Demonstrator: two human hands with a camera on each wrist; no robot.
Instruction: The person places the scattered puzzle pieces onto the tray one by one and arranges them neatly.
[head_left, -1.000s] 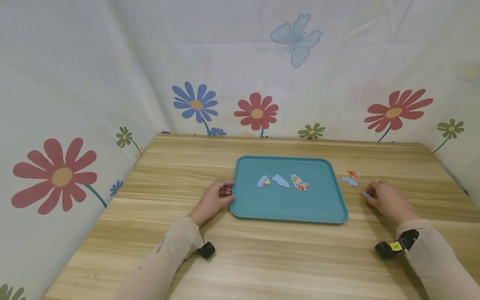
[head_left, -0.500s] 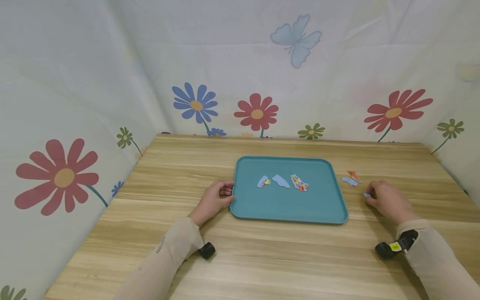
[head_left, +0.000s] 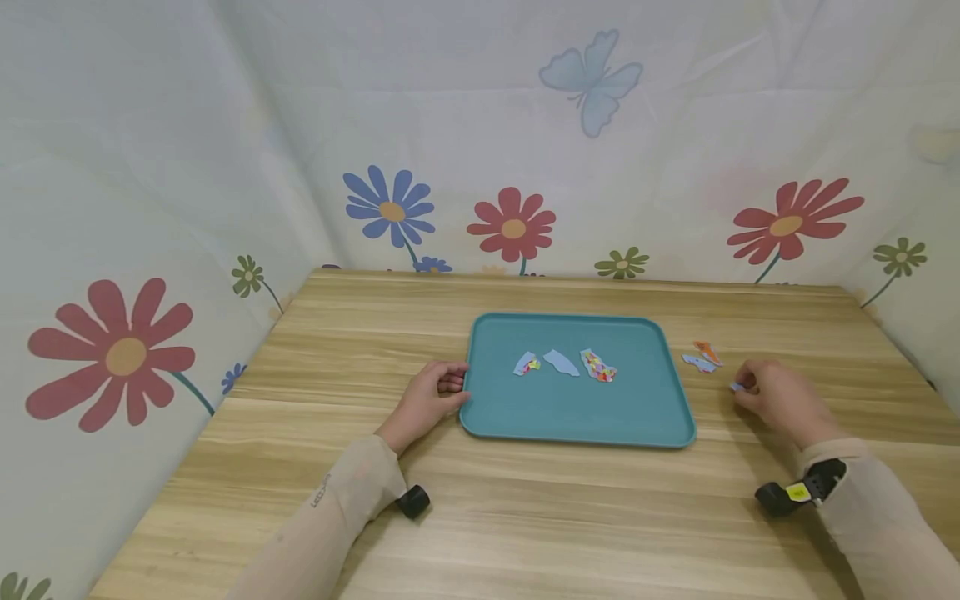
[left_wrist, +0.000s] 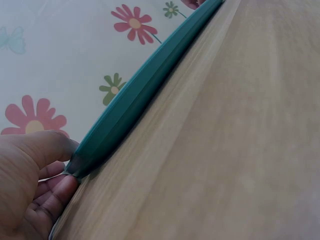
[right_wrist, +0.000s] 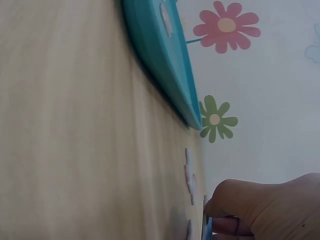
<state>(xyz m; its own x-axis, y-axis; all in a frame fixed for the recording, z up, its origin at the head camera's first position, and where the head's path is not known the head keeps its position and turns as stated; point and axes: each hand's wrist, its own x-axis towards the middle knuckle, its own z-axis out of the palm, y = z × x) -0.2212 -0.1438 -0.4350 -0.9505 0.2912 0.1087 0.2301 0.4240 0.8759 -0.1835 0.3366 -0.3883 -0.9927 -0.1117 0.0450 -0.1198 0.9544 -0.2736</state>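
Observation:
A shallow teal tray (head_left: 577,421) lies on the wooden table. My left hand (head_left: 429,400) grips its left rim, thumb and fingers meeting the edge in the left wrist view. On the tray lie a pale blue puzzle piece with a yellow corner (head_left: 527,363), a plain pale blue piece (head_left: 561,362) and a multicoloured piece (head_left: 599,367), all apart. To the right of the tray, my right hand (head_left: 783,402) pinches a small pale blue puzzle piece (head_left: 737,387), mostly hidden by the fingers. Just beyond that hand, an orange piece (head_left: 707,351) and a pale blue piece (head_left: 699,363) lie close together.
The wooden table (head_left: 585,517) runs back to a white cloth (head_left: 450,108) printed with flowers and a butterfly. Cloth also hangs at the left and right sides. A black camera mount (head_left: 783,498) sits on the right wrist and another (head_left: 413,502) on the left.
My right hand has shifted slightly to the right with the small piece between its fingers. The left hand, the tray and the other pieces have stayed put.

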